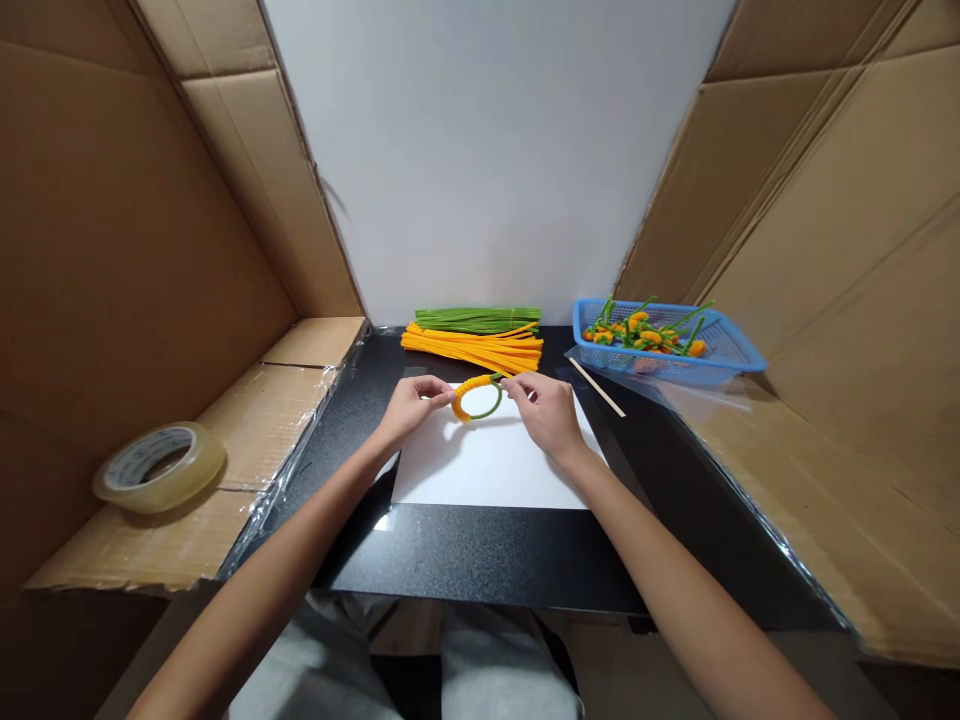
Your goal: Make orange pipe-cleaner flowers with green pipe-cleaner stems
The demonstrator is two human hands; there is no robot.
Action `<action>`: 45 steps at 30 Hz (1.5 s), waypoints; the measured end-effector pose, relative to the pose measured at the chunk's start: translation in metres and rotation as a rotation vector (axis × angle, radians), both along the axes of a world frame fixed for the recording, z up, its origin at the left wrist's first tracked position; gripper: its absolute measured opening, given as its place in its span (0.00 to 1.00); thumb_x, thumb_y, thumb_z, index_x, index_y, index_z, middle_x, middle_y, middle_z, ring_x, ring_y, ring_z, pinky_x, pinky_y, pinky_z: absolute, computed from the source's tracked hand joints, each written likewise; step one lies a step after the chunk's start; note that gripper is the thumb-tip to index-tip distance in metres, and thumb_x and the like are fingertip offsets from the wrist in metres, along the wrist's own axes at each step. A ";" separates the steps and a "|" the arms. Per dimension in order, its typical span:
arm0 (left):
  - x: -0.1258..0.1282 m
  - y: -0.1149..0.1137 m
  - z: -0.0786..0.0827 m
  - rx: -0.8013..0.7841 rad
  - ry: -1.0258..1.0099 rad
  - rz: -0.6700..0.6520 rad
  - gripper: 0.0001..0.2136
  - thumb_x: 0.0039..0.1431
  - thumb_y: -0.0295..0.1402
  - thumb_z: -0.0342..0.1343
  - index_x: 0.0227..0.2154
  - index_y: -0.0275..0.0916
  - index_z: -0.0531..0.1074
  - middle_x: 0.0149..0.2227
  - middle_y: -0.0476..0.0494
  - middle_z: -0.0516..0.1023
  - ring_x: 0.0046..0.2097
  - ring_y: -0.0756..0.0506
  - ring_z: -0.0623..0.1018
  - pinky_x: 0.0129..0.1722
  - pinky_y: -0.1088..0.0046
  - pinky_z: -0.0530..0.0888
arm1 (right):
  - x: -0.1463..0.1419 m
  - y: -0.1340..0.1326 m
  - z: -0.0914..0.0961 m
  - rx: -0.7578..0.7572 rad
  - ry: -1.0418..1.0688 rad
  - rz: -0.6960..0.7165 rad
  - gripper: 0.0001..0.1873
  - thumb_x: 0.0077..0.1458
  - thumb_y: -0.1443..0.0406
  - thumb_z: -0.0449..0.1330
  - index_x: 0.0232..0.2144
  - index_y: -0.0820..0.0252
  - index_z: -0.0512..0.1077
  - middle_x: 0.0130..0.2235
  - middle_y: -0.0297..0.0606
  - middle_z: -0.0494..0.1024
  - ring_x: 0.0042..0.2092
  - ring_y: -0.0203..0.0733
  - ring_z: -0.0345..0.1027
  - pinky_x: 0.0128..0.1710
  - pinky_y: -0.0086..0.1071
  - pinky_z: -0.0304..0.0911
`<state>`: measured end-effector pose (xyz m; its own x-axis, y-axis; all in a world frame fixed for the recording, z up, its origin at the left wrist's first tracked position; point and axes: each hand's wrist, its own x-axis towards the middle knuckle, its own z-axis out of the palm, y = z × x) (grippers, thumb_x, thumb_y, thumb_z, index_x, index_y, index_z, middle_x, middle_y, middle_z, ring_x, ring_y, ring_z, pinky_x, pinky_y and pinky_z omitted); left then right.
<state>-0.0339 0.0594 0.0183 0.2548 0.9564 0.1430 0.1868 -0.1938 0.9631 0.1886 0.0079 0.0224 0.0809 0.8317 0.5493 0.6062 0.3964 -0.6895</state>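
Observation:
Between my hands is a pipe cleaner ring point(459, 402), held up over a white sheet of paper point(487, 470). Its left and upper part is wrapped in tight orange coils, while the lower right is bare green. My left hand point(417, 404) pinches the orange side between thumb and fingertips. At the upper right, where the green ends meet, my right hand point(546, 408) is closed on the ring. My right fingers partly hide that join.
Behind the paper lie bundles of green pipe cleaners point(477, 319) and orange pipe cleaners point(472, 347). A blue basket point(739, 350) at right holds several orange-and-green pieces. Near it lies a thin wooden stick point(598, 388). A tape roll point(202, 465) rests on cardboard at left.

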 end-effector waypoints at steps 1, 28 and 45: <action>0.000 0.000 0.000 -0.021 -0.006 -0.015 0.14 0.42 0.42 0.69 0.25 0.36 0.78 0.28 0.43 0.81 0.31 0.47 0.77 0.33 0.72 0.70 | 0.000 0.001 0.000 -0.015 0.038 -0.004 0.15 0.61 0.57 0.58 0.29 0.59 0.76 0.30 0.38 0.80 0.31 0.39 0.70 0.33 0.32 0.60; -0.049 0.044 -0.024 0.068 0.223 0.440 0.05 0.45 0.34 0.57 0.24 0.38 0.73 0.26 0.45 0.75 0.31 0.45 0.72 0.34 0.71 0.65 | 0.035 0.033 -0.031 -0.243 0.081 -0.236 0.14 0.48 0.60 0.59 0.15 0.60 0.70 0.17 0.33 0.69 0.22 0.35 0.58 0.24 0.31 0.50; 0.005 -0.008 -0.021 0.373 0.719 0.012 0.02 0.58 0.30 0.57 0.32 0.39 0.74 0.34 0.42 0.78 0.35 0.43 0.75 0.34 0.69 0.66 | -0.002 0.007 -0.016 -0.210 -0.286 -0.121 0.11 0.61 0.65 0.56 0.28 0.59 0.74 0.29 0.37 0.78 0.30 0.38 0.67 0.30 0.30 0.51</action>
<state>-0.0292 0.0518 -0.0025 0.3963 0.8810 0.2585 0.7394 -0.4731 0.4789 0.1865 0.0146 0.0066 0.0533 0.9224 0.3826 0.8196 0.1784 -0.5444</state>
